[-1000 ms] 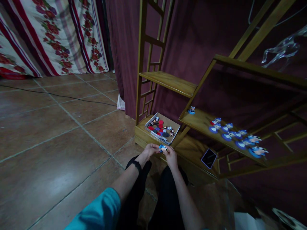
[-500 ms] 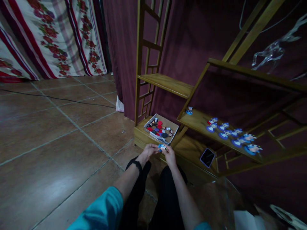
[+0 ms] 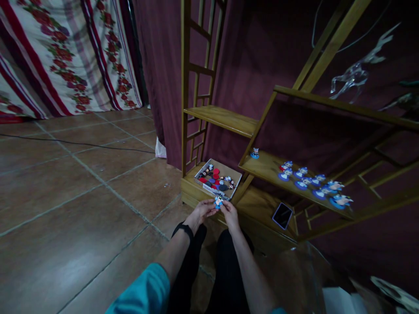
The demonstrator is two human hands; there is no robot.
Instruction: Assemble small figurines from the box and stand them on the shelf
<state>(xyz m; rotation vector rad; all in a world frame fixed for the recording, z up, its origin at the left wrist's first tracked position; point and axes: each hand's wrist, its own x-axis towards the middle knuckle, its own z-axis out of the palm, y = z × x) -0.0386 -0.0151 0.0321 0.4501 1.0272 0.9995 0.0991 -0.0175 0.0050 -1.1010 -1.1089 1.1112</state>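
Between my two hands is a small figurine [image 3: 218,201] with a blue base, held just in front of the shelf's low ledge. The fingers of my left hand [image 3: 203,210] close on its left side near the base. From the right, my right hand [image 3: 229,213] pinches it. Right behind my hands, a shallow cardboard box [image 3: 235,167] holds several small figure parts and red, purple and dark round bases. On the shelf to the right, several figurines [image 3: 303,183] stand on blue and purple bases, and one small figurine [image 3: 254,153] stands apart at the left end.
A wooden display shelf [image 3: 222,118] with lattice sides stands ahead against a dark red curtain [image 3: 149,65]. A phone [image 3: 282,215] lies on its lower ledge. A clear horse-like ornament [image 3: 355,74] is at upper right. A black cable [image 3: 81,144] crosses the tiled floor.
The figurine has turned in my fingers, more upright now with its blue base lower. Both hands stay on it. The view has shifted slightly.
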